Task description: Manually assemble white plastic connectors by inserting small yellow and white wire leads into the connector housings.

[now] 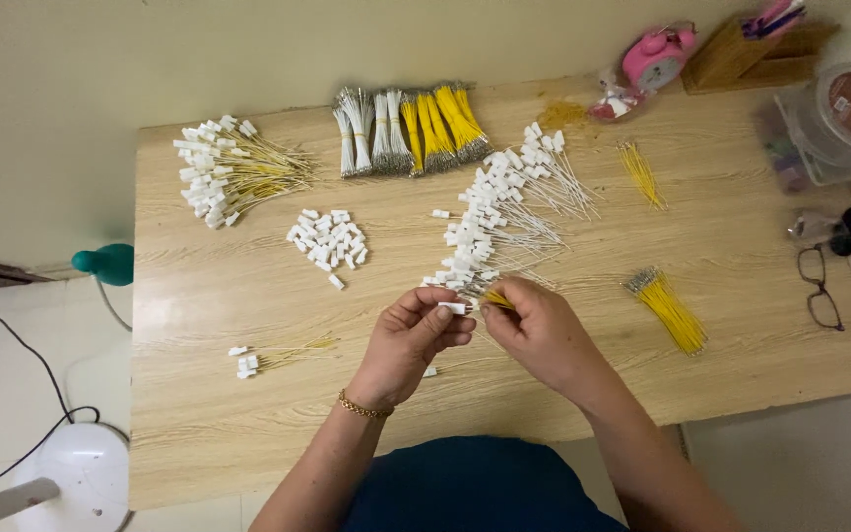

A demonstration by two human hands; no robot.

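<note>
At the near middle of the wooden table [209, 414], a small white connector [456, 307] is pinched between the thumb and fingertips of the left hand [411, 340], which is closed tightly around it. A short yellow wire [497, 299] is nipped in the curled fingers of the right hand [541, 333], its end pointed at the connector and just beside it (whether the two actually touch cannot be told). Directly beyond the hands, a long heap of white connectors with white wires [499, 212] is spread across the table. A loose pile of white connectors [330, 239] lies to the left, and a bundle of yellow wires [669, 309] to the right, well apart from the hands. Bundled white and yellow wires [408, 131] are ranged along the far edge, and spectacles [820, 286] rest at the right edge.
</note>
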